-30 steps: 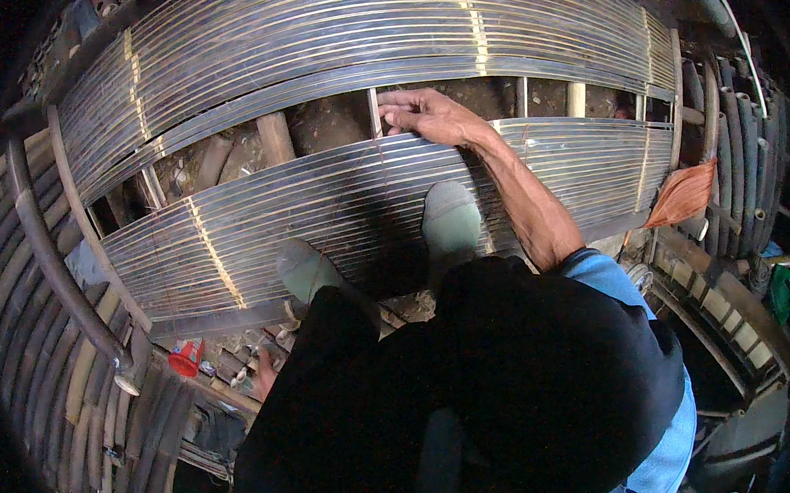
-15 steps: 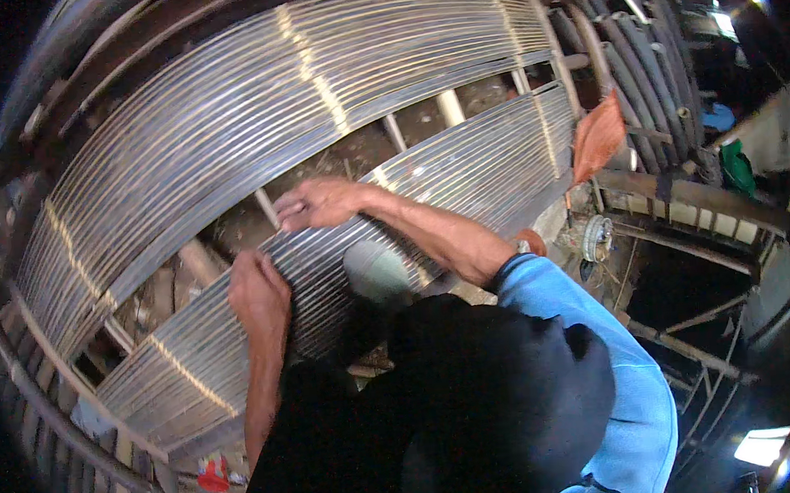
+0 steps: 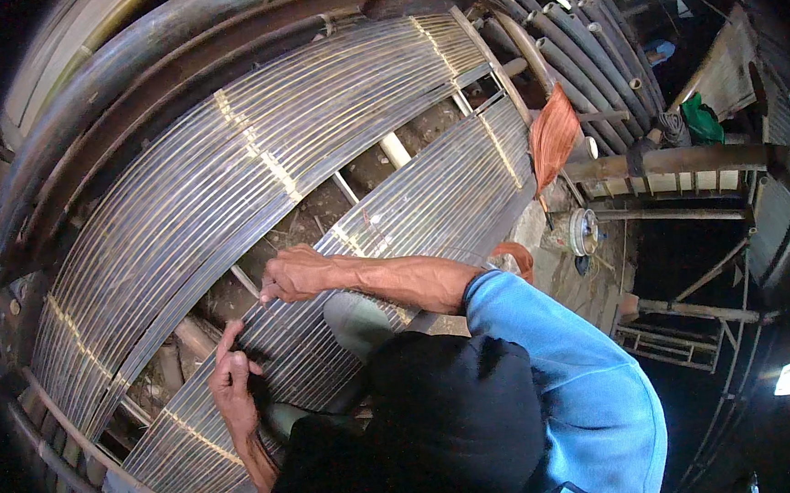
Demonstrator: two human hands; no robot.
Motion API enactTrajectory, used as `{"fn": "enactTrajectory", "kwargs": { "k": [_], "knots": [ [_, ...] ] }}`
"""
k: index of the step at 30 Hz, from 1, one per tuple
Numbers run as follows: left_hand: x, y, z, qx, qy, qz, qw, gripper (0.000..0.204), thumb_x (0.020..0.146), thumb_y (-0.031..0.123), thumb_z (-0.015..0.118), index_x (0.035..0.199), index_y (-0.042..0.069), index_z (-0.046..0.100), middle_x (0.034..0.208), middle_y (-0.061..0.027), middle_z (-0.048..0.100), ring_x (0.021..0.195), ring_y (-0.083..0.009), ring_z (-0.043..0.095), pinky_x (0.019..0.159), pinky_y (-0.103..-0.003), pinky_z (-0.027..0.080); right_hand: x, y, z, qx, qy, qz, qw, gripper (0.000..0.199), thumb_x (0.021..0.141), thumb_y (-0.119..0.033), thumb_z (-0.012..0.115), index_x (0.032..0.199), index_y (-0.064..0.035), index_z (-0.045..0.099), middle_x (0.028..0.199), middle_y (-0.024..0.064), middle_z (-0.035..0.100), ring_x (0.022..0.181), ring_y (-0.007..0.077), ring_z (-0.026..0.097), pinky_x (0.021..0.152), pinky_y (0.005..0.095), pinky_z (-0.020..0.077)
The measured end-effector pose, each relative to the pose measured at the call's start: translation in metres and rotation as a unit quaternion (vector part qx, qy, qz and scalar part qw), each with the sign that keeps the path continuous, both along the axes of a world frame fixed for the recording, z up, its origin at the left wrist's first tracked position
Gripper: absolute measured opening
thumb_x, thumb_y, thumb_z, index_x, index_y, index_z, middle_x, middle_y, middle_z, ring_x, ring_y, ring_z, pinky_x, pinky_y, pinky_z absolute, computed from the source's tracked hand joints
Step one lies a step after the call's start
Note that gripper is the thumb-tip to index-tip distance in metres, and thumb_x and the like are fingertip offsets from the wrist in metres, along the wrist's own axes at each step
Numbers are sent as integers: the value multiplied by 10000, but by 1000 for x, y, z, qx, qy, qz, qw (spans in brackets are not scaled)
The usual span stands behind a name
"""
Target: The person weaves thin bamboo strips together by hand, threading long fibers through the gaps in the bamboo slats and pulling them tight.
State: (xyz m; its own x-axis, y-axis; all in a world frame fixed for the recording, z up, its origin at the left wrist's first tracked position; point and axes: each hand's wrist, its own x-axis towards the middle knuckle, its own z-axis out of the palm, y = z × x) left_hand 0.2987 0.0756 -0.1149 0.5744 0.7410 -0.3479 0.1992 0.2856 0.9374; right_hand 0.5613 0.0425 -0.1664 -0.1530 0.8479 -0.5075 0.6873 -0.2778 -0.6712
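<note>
in the head view, the right hand [image 3: 296,273] was over the upper edge of the near slatted panel [image 3: 438,209], its fingers curled and bunched together, with the lowest fingertip at that edge; whether they were clamped on a slat, i cannot tell. a short pale crosspiece [image 3: 244,282] ended just beside them. the left hand [image 3: 233,391] was lower and to the left, above the same panel, with its forefinger pointing up toward the gap and the thumb apart from it; nothing could be seen between them.

the near panel lay in front of the person, slanting up from the lower left to the upper right, its dark strips edged by thin light lines. beyond it ran the far slatted panel [image 3: 200,205], roughly alongside, with bare dirt and more crosspieces showing in the gap between the two. a gray-green shoe [image 3: 354,321] was on the near panel below the right forearm. an orange-red cloth [image 3: 552,139] hung at the panel's right end, near a stack of dark poles [image 3: 584,73]. a green bundle [image 3: 701,119] was farther right.
</note>
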Motion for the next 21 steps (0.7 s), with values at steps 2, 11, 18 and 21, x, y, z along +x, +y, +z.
{"fn": "enactTrajectory", "kwargs": {
  "k": [2,11,18,21],
  "knots": [
    [-14,-4,-7,-130,-115,83,981,321,1074,188,524,875,-51,607,1110,-148,657,872,-141,563,793,-301,459,-2,-3,-1,19,-13,-16,1000,330,968,-409,599,1022,-152,798,881,182,742,854,430,700,808,528,544],
    [-3,-45,10,-227,-172,271,919,436,1118,281,422,718,108,394,667,-9,335,653,-144,358,865,-359,409,-20,-24,-34,295,-15,-75,952,402,825,-404,741,1080,-98,688,1037,132,643,1036,334,601,882,506,457],
    [-1,-45,12,-160,-186,228,942,474,1118,297,427,680,143,331,633,6,278,625,-138,323,829,-345,402,-64,-31,-4,423,91,59,900,388,886,-458,686,824,-79,625,957,116,589,963,311,543,861,472,409],
    [-1,-48,15,-175,-188,229,939,467,1118,287,423,684,140,334,640,6,288,629,-140,326,829,-341,401,-64,-30,-14,413,113,91,899,437,920,-470,647,721,-83,615,848,100,617,931,308,552,850,468,408]
  ]
}}
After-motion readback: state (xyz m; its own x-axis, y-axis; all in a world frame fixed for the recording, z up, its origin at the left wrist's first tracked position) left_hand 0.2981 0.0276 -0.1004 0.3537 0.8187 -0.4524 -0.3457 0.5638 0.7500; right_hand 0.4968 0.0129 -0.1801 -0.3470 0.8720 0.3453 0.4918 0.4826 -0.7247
